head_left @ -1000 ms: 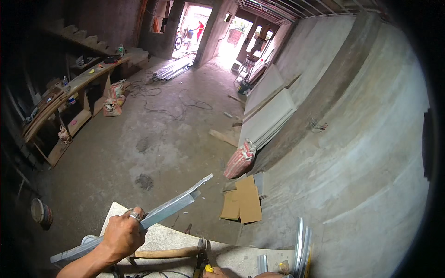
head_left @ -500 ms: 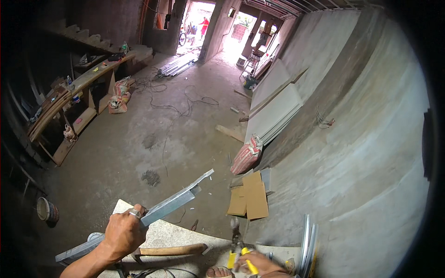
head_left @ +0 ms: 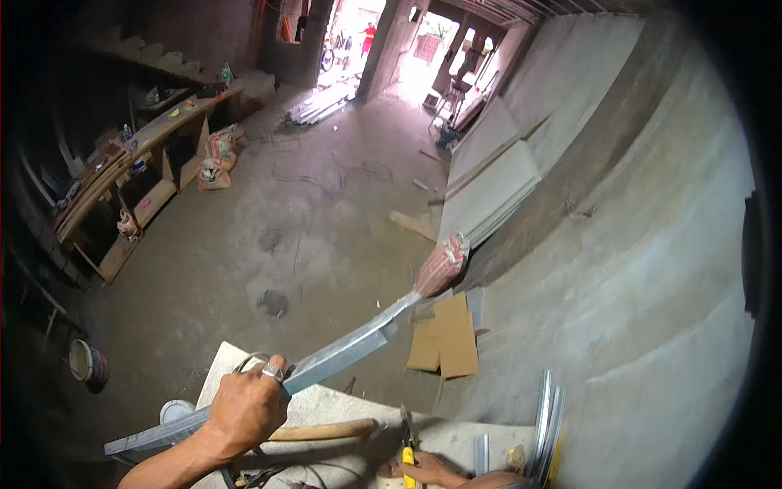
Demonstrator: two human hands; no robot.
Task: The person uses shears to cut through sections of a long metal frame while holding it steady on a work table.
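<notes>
My left hand [head_left: 248,407], a ring on one finger, is closed round a long galvanized metal channel [head_left: 342,357]. The channel slants from the lower left up to the right, its far end cut into a narrow flap. Low in the middle, my right hand [head_left: 436,470] is closed on yellow-handled snips [head_left: 408,458], their dark jaws pointing up, apart from the channel. Under the channel lies a pale board [head_left: 322,399] with a wooden-handled hammer [head_left: 326,430] on it; the hammer's head is hidden behind my left hand.
More metal channels [head_left: 547,424] stand at lower right. Cardboard pieces [head_left: 456,338] and a red-striped sack [head_left: 441,265] lie by the right wall, near leaning panels [head_left: 493,191]. A bucket [head_left: 88,363] stands left, below a long wooden counter [head_left: 155,137]. Metal lengths [head_left: 324,103] lie near the bright doorway.
My left hand and the metal channel have shifted right and the channel's far end sits higher. The snips' handles, spread before, now appear close together. The whole view has moved slightly.
</notes>
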